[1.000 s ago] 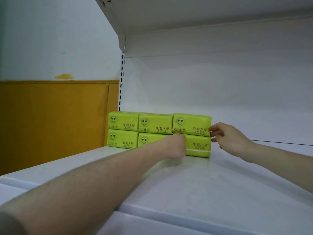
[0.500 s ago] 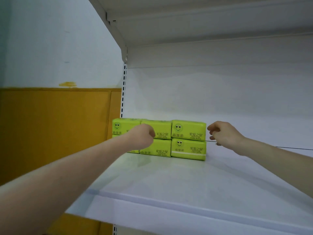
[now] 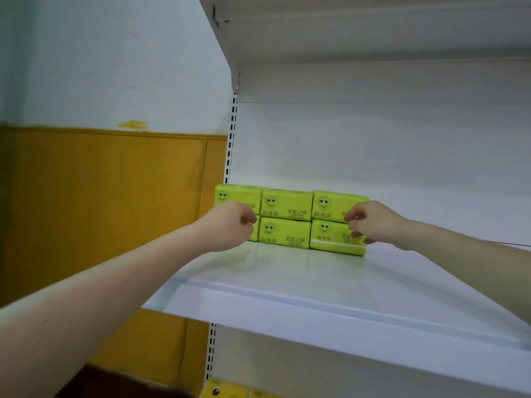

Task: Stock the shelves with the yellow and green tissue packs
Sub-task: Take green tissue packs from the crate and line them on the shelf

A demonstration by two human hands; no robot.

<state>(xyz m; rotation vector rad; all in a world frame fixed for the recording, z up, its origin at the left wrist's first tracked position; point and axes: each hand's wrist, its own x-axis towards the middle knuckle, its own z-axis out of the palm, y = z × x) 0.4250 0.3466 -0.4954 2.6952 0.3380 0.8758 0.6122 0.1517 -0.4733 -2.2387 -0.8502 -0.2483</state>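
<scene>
Several yellow-green tissue packs (image 3: 286, 218) with smiley faces stand in a block, two high and three wide, at the back left of the white shelf (image 3: 316, 285). My left hand (image 3: 230, 225) is curled into a fist in front of the left column and holds nothing; it hides part of those two packs. My right hand (image 3: 372, 222) has its fingers curled against the front right corner of the right column, where the upper and lower packs meet. I cannot tell whether it pinches a pack.
Right of the block, the shelf surface runs on bare to the frame edge. Another white shelf (image 3: 373, 30) hangs overhead. A slotted upright (image 3: 231, 139) marks the left end, with a yellow wall panel (image 3: 100, 211) beyond. Yellow packs (image 3: 224, 391) show on a lower level.
My left fist has moved from the middle of the block to its left column. My right hand came from beside the right end onto the front of the right packs. The camera view shifted left.
</scene>
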